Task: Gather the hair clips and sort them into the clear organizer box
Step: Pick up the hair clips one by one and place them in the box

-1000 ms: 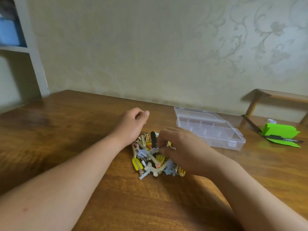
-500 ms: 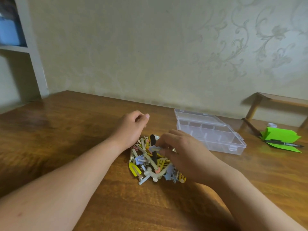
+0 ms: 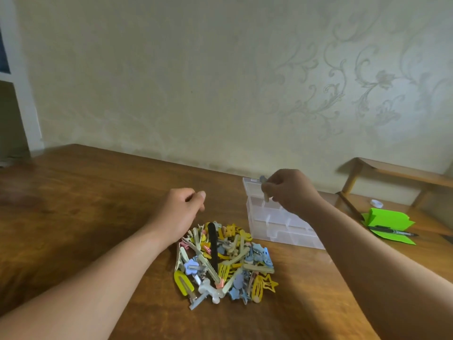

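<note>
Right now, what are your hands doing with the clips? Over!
Right hand pinching one clip above the clear organizer box. Left hand curled beside the pile of clips, nothing seen in it. Nothing blocking the box.

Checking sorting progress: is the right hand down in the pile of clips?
No, the right hand pinches a blue clip above the clear box, apart from the pile.

The right hand (image 3: 291,190) pinches a blue clip (image 3: 263,180) over the clear organizer box (image 3: 289,238); the left hand (image 3: 179,212), fingers curled, hovers beside the pile of hair clips (image 3: 220,261) on the wooden table (image 3: 85,204)
</note>
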### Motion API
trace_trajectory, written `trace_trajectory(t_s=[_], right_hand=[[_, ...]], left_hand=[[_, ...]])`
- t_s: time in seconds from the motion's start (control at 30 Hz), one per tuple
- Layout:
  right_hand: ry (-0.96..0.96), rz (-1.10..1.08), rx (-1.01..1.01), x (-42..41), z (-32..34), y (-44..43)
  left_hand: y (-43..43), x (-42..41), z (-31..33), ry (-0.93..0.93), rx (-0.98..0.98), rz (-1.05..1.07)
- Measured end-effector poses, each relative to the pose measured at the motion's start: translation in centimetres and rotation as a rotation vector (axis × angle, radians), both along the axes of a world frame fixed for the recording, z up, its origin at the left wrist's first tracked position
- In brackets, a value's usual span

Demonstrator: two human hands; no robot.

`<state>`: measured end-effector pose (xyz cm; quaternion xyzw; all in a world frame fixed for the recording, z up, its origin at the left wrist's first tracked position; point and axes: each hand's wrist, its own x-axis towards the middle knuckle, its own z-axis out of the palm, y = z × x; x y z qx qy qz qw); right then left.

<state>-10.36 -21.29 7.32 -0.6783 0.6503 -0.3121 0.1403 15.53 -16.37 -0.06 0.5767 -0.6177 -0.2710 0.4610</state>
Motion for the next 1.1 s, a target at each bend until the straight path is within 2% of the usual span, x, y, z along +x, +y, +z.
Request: trace_trajectory(t_s=[0.17,0.4,0.7,0.8,0.97,1.1], right_hand=[[0.114,-0.001,0.188,1.2,-1.3,-2.5],[0.181,-0.133,0.278,1.7,-1.8,-3.2],[0.181,-0.158,0.314,2.2,-2.3,-2.9],[0.138,-0.15,0.254,1.6,-2.3,-2.5],[0.111,-0.072,-0.003,0.6,-1.7,1.0],[0.043,0.095,-0.175,0.4,-1.3,6.7]], left_hand=[[0.5,0.0,0.3,-0.019,-0.019,0.0],[0.5,0.1,0.1,-0.005,-0.002,0.008],[0.5,-0.1,0.2,-0.028,-0.001,0.009],[0.4,0.0,0.1,-0.028,0.001,0.006],[0.3,0.0,0.0,-0.035,0.004,0.005],[0.3,0.0,-0.1,-0.051,-0.001,0.006]])
